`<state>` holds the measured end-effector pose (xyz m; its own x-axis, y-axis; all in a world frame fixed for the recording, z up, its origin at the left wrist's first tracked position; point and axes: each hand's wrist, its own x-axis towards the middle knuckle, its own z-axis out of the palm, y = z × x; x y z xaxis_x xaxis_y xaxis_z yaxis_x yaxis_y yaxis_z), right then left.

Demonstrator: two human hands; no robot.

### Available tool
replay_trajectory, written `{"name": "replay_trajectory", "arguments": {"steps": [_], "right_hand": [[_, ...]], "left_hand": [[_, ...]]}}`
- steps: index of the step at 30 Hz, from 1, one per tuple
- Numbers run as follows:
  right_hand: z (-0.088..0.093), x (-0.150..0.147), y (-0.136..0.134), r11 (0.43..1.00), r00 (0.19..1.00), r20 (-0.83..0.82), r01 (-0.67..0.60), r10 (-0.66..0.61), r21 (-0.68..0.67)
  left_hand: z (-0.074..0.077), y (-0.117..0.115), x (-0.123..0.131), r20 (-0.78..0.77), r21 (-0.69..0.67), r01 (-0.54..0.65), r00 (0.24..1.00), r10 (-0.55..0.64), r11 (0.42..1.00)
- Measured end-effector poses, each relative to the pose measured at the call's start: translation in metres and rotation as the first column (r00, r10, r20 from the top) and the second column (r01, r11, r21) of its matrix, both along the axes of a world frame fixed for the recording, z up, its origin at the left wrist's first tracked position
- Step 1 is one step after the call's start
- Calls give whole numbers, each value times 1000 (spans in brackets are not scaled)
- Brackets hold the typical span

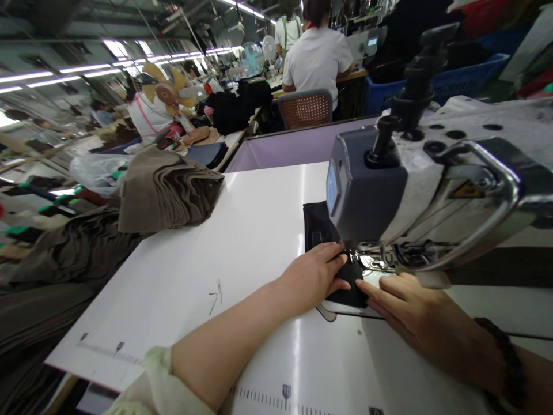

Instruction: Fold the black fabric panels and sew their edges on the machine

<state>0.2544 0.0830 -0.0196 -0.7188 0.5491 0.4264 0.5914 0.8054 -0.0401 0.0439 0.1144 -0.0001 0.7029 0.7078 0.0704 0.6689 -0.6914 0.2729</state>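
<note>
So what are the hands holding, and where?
The left hand and right hand press black fabric flat with their fingers, at its near end by the sewing machine.

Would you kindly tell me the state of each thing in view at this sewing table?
Left hand: resting on the black fabric.
Right hand: fingertips against the fabric.
Black fabric: bunched at the presser foot.
Sewing machine: display lit.
Taupe fabric stack: folded, piled.

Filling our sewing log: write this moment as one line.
left hand: on black fabric | right hand: on fabric | sewing machine: head over fabric | white table: under hands
</note>
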Motion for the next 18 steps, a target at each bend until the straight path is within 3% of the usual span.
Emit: {"name": "replay_trajectory", "arguments": {"steps": [6, 10, 15, 18], "right_hand": [[-1, 0, 0, 1000, 1000, 17, 1, -2, 29], [-1, -1, 1, 999, 999, -1, 37, -37, 39], [1, 2, -2, 993, 994, -20, -107, 106, -41], [2, 3, -5, 989, 991, -29, -131, 129, -63]], "left_hand": [[-1, 0, -1, -4, -2, 6, 1000, -6, 1000], [-2, 3, -2, -1, 77, 24, 1000, -24, 997], [4, -5, -6, -19, 117, 320, 947, -320, 940], [9, -12, -6, -25, 95, 374, 927, -373, 923]]}}
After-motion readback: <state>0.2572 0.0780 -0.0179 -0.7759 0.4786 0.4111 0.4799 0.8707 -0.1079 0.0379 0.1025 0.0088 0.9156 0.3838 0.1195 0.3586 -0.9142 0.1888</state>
